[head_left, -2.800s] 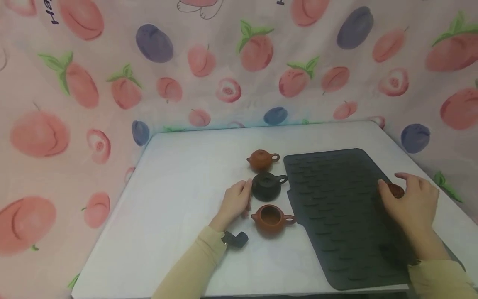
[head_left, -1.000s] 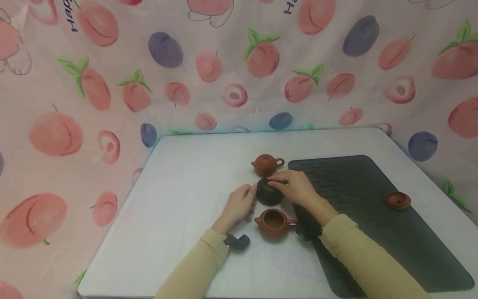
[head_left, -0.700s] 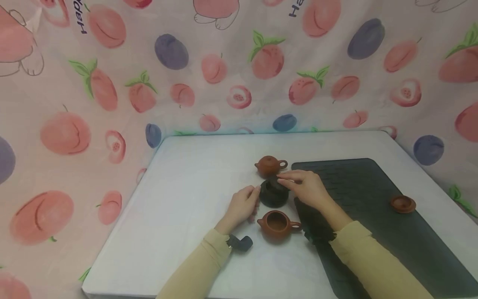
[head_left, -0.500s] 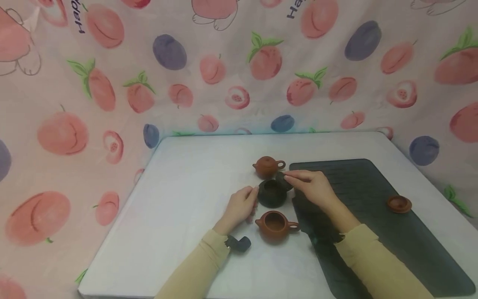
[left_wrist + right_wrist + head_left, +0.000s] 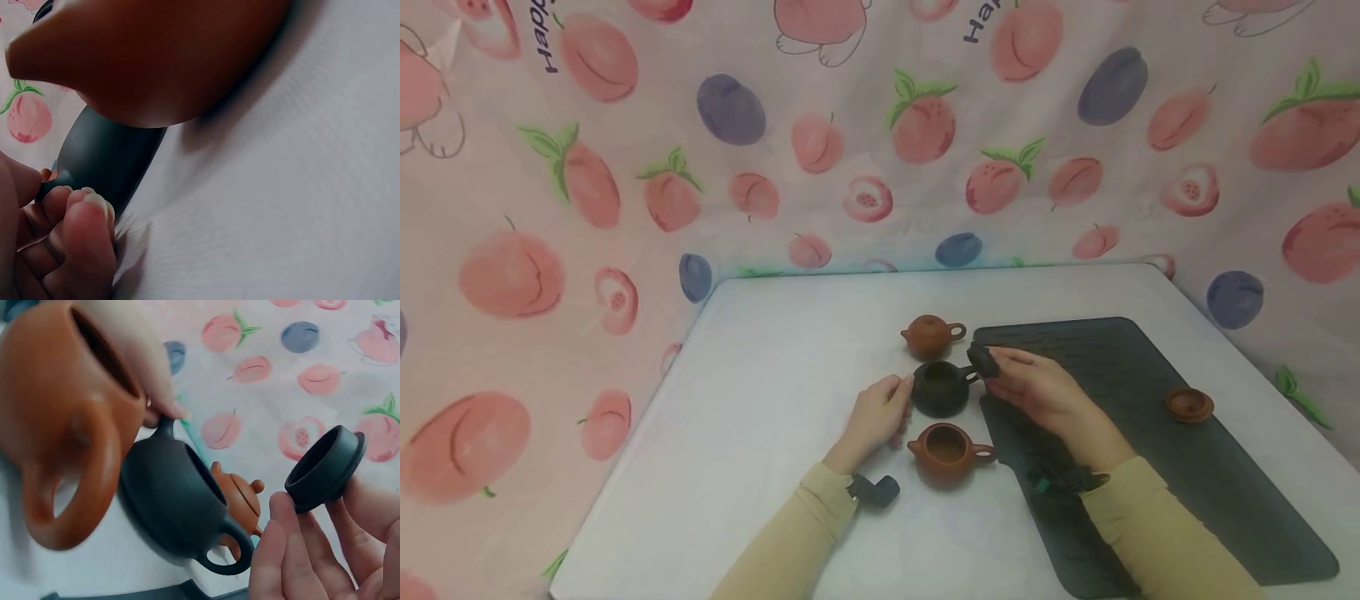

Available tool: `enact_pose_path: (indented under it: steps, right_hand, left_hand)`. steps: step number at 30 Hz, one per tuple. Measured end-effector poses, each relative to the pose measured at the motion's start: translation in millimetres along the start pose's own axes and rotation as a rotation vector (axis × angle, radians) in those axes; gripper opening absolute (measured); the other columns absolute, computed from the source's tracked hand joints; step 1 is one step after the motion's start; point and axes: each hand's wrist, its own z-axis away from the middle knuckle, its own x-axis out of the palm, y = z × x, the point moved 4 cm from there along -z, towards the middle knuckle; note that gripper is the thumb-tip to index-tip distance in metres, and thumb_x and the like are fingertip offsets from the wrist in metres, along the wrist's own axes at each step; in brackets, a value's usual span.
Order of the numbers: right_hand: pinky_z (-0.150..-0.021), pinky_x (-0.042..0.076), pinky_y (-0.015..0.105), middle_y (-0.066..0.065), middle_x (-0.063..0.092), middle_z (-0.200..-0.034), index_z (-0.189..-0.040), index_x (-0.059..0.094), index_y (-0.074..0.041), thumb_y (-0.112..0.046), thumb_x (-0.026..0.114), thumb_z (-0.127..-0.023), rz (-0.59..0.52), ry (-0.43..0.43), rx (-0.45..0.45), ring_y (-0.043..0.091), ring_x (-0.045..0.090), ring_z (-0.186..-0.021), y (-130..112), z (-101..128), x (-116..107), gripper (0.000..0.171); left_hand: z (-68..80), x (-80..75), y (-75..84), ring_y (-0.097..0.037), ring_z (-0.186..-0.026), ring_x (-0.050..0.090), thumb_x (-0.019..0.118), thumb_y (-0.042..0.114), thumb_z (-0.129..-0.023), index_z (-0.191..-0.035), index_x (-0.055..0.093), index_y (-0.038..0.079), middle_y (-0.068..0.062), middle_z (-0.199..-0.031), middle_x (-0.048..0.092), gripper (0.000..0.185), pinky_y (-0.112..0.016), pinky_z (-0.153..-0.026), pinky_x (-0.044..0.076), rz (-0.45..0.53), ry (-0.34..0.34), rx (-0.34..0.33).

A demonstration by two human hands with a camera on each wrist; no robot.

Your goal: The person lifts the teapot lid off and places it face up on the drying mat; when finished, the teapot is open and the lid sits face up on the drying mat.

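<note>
My left hand point(image 5: 871, 417) pinches the spout of the black teapot point(image 5: 940, 398) between thumb and fingers; the left wrist view shows the fingertips close round that spout point(image 5: 52, 186). The pot stands uncovered on the white table. Just right of it, my right hand point(image 5: 1048, 398) holds the black teapot lid point(image 5: 982, 361) in the air. In the right wrist view the lid point(image 5: 325, 470) is tilted, its hollow inner side showing, with fingertips and thumb on its rim. Nearer me stands an uncovered reddish-brown teapot point(image 5: 943, 468). A smaller-looking brown teapot point(image 5: 928, 338) behind wears its lid.
A dark ridged mat point(image 5: 1195, 500) covers the table's right part, under my right forearm. On its right edge lies a reddish-brown teapot lid point(image 5: 1190, 405), hollow side up. White tabletop point(image 5: 775, 375) spreads to the left, and a fruit-print cloth point(image 5: 865, 125) hangs behind.
My right hand left the brown lid on the mat and came over to the black teapot. It lifted the black lid off, moved it right and tipped it. The left hand stayed at the spout.
</note>
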Motion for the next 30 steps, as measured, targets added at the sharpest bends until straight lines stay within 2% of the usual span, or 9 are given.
enact_pose_path:
  steps: [3, 7, 15, 19, 20, 23, 26, 28, 30]
  right_hand:
    - [-0.098, 0.052, 0.031, -0.001, 0.073, -0.114, -0.109, 0.073, -0.018, -0.011, 0.055, -0.108, -0.130, -0.069, 0.034, 0.015, 0.070, -0.107, 1, 2, 0, 0.020]
    - [-0.101, 0.050, 0.032, 0.000, 0.074, -0.115, -0.110, 0.072, -0.019, -0.013, 0.053, -0.109, -0.204, -0.114, 0.053, 0.017, 0.070, -0.109, 2, 5, -1, 0.020]
    - [-0.100, 0.050, 0.034, 0.002, 0.073, -0.116, -0.122, 0.062, -0.021, -0.023, 0.055, -0.109, -0.316, -0.044, 0.133, 0.020, 0.069, -0.110, 9, 9, -5, 0.016]
    - [-0.100, 0.049, 0.035, 0.004, 0.065, -0.129, -0.132, 0.051, -0.019, -0.043, 0.054, -0.106, -0.330, 0.002, 0.165, 0.023, 0.066, -0.114, 12, 11, -9, 0.035]
    - [-0.101, 0.048, 0.036, 0.006, 0.057, -0.137, -0.141, 0.045, -0.018, -0.046, 0.055, -0.105, -0.295, 0.011, 0.165, 0.022, 0.065, -0.115, 12, 12, -10, 0.046]
    - [-0.110, 0.041, 0.040, 0.016, 0.032, -0.158, -0.162, 0.007, -0.013, -0.042, 0.057, -0.106, -0.096, 0.050, 0.146, 0.020, 0.061, -0.119, 11, 18, -15, 0.081]
    - [-0.118, 0.031, 0.047, 0.021, 0.017, -0.165, -0.160, -0.018, -0.007, -0.029, 0.064, -0.104, 0.131, 0.095, 0.119, 0.018, 0.056, -0.123, 10, 26, -22, 0.102]
    - [-0.118, 0.029, 0.049, 0.024, 0.021, -0.164, -0.160, -0.016, -0.004, -0.025, 0.069, -0.101, 0.240, 0.133, 0.101, 0.020, 0.054, -0.123, 9, 32, -29, 0.106]
    - [-0.114, 0.036, 0.046, 0.025, 0.028, -0.160, -0.161, -0.008, -0.002, -0.026, 0.072, -0.099, 0.337, 0.166, 0.078, 0.019, 0.056, -0.117, 7, 37, -37, 0.104]
  left_hand:
    - [-0.1, -0.3, 0.0, -0.018, -0.042, 0.056, 0.046, 0.048, -0.109, -0.081, 0.058, 0.010, -0.005, -0.061, 0.056, 0.048, -0.035, -0.041, 0.053, 0.008, 0.000, 0.008]
    - [-0.2, -0.8, 0.8, -0.018, -0.042, 0.056, 0.046, 0.048, -0.109, -0.081, 0.058, 0.010, -0.005, -0.061, 0.056, 0.048, -0.035, -0.041, 0.053, 0.007, -0.002, 0.011]
    - [-0.6, -0.3, -0.4, -0.018, -0.042, 0.056, 0.046, 0.048, -0.109, -0.081, 0.058, 0.010, -0.005, -0.061, 0.057, 0.048, -0.036, -0.041, 0.054, 0.012, -0.008, 0.002]
    - [0.3, -0.6, -1.3, -0.018, -0.044, 0.056, 0.047, 0.049, -0.108, -0.081, 0.058, 0.011, -0.005, -0.063, 0.057, 0.048, -0.036, -0.042, 0.054, 0.020, -0.006, 0.000]
    - [0.1, -0.4, -1.8, -0.018, -0.045, 0.056, 0.047, 0.049, -0.108, -0.081, 0.058, 0.011, -0.005, -0.063, 0.057, 0.048, -0.036, -0.042, 0.054, 0.022, -0.006, 0.000]
    - [-0.5, 0.6, -3.0, -0.019, -0.046, 0.057, 0.047, 0.050, -0.108, -0.082, 0.058, 0.011, -0.005, -0.064, 0.057, 0.048, -0.035, -0.043, 0.054, 0.028, -0.009, 0.002]
    - [-1.0, 0.8, -3.4, -0.019, -0.046, 0.057, 0.046, 0.050, -0.108, -0.082, 0.059, 0.011, -0.005, -0.063, 0.057, 0.048, -0.036, -0.043, 0.054, 0.025, -0.008, 0.006]
    - [-1.1, 0.5, -3.3, -0.019, -0.045, 0.057, 0.046, 0.049, -0.108, -0.082, 0.059, 0.011, -0.005, -0.063, 0.057, 0.048, -0.036, -0.043, 0.054, 0.021, -0.006, 0.008]
    - [-1.1, 0.0, -3.5, -0.018, -0.045, 0.057, 0.046, 0.049, -0.108, -0.082, 0.058, 0.011, -0.005, -0.063, 0.057, 0.048, -0.036, -0.042, 0.054, 0.016, -0.003, 0.009]
